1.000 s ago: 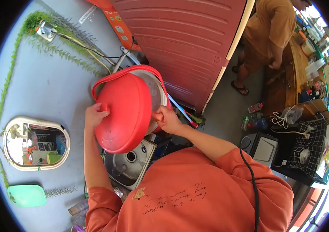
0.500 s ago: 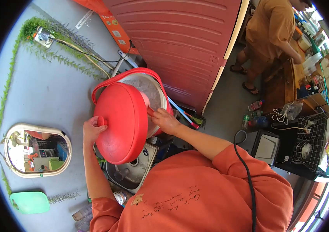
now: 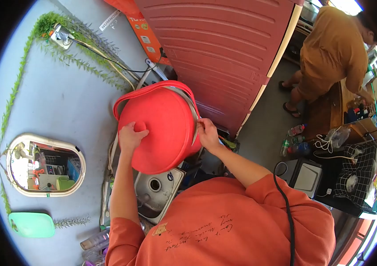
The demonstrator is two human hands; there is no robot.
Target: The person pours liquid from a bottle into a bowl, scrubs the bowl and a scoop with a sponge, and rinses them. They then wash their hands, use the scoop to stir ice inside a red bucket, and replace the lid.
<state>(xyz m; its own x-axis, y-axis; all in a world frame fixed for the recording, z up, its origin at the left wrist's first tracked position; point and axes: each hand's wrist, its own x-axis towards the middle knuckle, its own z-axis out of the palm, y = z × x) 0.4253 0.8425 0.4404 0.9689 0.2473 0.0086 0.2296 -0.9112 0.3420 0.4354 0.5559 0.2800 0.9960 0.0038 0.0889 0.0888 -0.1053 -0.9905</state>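
My left hand (image 3: 133, 135) is closed round the small knob of a round red lid (image 3: 164, 128). The lid lies over most of a cooler bucket, whose pale rim (image 3: 184, 94) shows as a narrow strip at the upper right. A red carrying handle (image 3: 153, 85) arches along the bucket's far side. At the right edge of the lid, my right hand (image 3: 208, 134) has its fingers bent and pressed together by the rim; what they hold, if anything, is hidden.
A metal sink (image 3: 153, 195) sits below the bucket. A dark red panel (image 3: 215, 48) rises behind it. On the left wall hang a mirror (image 3: 44, 165) and a green board (image 3: 31, 224). Another person (image 3: 334, 53) stands at the counter, upper right, with bottles (image 3: 295, 130) on the floor nearby.
The lid has moved right and flatter over the bucket, covering the ice and pink item seen inside before. My right hand has moved out to the rim. The other person leans further over the counter.
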